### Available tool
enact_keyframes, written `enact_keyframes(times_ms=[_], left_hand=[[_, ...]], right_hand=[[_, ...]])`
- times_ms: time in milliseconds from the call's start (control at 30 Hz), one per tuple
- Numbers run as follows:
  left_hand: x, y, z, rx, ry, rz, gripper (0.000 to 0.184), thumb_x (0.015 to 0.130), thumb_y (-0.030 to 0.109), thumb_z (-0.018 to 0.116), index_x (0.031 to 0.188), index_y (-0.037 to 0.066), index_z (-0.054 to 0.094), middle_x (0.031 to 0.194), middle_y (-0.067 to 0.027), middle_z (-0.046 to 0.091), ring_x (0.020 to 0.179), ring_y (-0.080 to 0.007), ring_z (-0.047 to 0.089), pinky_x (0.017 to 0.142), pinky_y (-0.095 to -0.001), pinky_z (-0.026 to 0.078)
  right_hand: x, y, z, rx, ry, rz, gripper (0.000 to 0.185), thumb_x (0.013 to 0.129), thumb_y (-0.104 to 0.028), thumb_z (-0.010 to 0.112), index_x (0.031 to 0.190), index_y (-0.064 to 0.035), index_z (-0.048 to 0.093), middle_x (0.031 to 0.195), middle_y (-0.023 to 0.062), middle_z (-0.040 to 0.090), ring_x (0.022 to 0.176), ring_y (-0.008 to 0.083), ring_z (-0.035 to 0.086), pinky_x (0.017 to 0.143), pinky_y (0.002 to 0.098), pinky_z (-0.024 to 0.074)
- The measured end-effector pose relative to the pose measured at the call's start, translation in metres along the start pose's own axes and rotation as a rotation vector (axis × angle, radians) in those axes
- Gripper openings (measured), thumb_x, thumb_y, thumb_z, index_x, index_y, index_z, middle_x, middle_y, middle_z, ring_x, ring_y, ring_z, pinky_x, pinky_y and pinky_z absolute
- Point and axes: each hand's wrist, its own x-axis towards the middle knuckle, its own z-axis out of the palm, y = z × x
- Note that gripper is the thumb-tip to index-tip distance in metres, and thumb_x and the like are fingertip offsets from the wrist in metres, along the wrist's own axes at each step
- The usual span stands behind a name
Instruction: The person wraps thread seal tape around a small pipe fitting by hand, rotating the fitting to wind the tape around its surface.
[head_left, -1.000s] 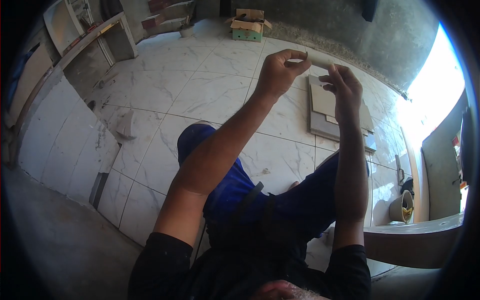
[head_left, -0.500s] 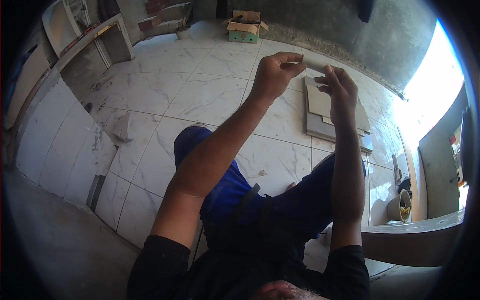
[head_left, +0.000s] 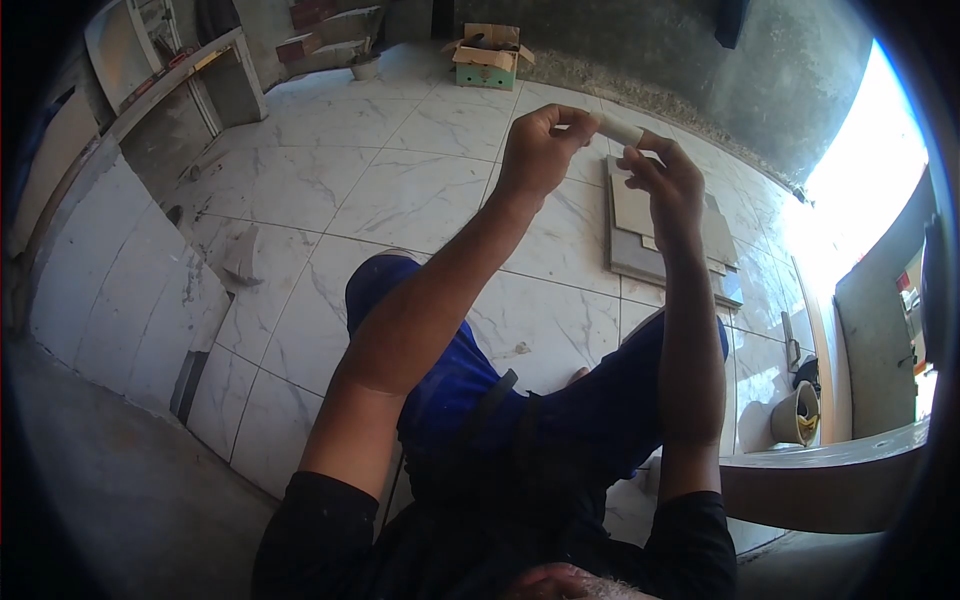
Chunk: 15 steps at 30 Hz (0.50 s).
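A small pale, narrow strip (head_left: 621, 129) is held up between my two hands, above the floor; its exact kind is unclear. My left hand (head_left: 545, 150) pinches its left end between thumb and fingers. At the other end, my right hand (head_left: 672, 185) has its index finger against the strip, with the thumb and other fingers curled just below. Beyond and below my right hand, a stack of cut tile pieces (head_left: 628, 205) lies on the marbled tile floor (head_left: 430, 210).
An open cardboard box (head_left: 486, 72) stands near the back wall. On the right are a bucket (head_left: 795, 415) and a curved bench-like edge (head_left: 820, 475). A white tiled low wall (head_left: 110, 280) runs along the left, with a broken tile shard (head_left: 243, 255) beside it.
Both hands have shifted slightly left. The strip has turned so that more of its pale face shows, and my right thumb has come lower, away from its end.
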Motion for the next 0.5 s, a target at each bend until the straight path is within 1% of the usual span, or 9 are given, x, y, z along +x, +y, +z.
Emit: enact_keyframes(times_ms=[133, 233, 333, 433, 500], left_hand=[[-0.0009, 0.0006, 0.0013, -0.011, 0.007, -0.029, 0.030, 0.087, 0.028, 0.075, 0.097, 0.001, 0.067, 0.083, -0.0042, 0.067, 0.076, -0.0097, 0.063, 0.074, -0.0238, 0.051], [-0.0017, 0.0016, 0.0017, -0.021, -0.012, -0.030, 0.030, 0.087, 0.028, 0.075, 0.099, 0.001, 0.067, 0.084, -0.0041, 0.067, 0.077, -0.0097, 0.063, 0.073, -0.0236, 0.051], [-0.0021, 0.0017, 0.0028, -0.007, -0.051, 0.007, 0.028, 0.087, 0.024, 0.074, 0.100, 0.000, 0.067, 0.085, -0.0041, 0.068, 0.078, -0.0097, 0.063, 0.074, -0.0239, 0.051], [-0.0007, -0.0049, 0.0041, 0.114, -0.037, 0.098, 0.024, 0.086, 0.020, 0.072, 0.099, 0.000, 0.070, 0.081, -0.0060, 0.070, 0.073, -0.0096, 0.064, 0.067, -0.0245, 0.049], [-0.0001, -0.0059, 0.0052, 0.096, -0.022, 0.122, 0.023, 0.086, 0.019, 0.072, 0.099, 0.000, 0.070, 0.081, -0.0061, 0.070, 0.073, -0.0097, 0.064, 0.068, -0.0247, 0.050]], right_hand=[[0.0002, -0.0007, 0.0006, -0.003, 0.009, 0.022, 0.030, 0.087, -0.020, 0.074, 0.106, 0.0017, 0.064, 0.098, 0.0074, 0.068, 0.086, 0.0158, 0.069, 0.069, 0.0259, 0.0511], [0.0005, -0.0006, -0.0005, -0.033, 0.029, 0.045, 0.029, 0.090, -0.020, 0.070, 0.108, 0.0015, 0.063, 0.096, 0.0080, 0.067, 0.084, 0.0153, 0.067, 0.070, 0.0263, 0.0508], [0.0016, -0.0022, -0.0036, 0.029, 0.069, 0.089, 0.028, 0.090, -0.022, 0.071, 0.104, 0.0008, 0.064, 0.093, 0.0066, 0.068, 0.082, 0.0142, 0.068, 0.068, 0.0257, 0.0512], [0.0028, -0.0018, -0.0063, 0.044, 0.083, 0.092, 0.027, 0.091, -0.024, 0.070, 0.101, -0.0001, 0.064, 0.089, 0.0055, 0.067, 0.080, 0.0132, 0.067, 0.067, 0.0248, 0.0507], [0.0022, -0.0036, -0.0050, 0.031, 0.082, 0.092, 0.027, 0.091, -0.025, 0.069, 0.100, -0.0005, 0.064, 0.087, 0.0050, 0.067, 0.079, 0.0128, 0.067, 0.066, 0.0242, 0.0503]])
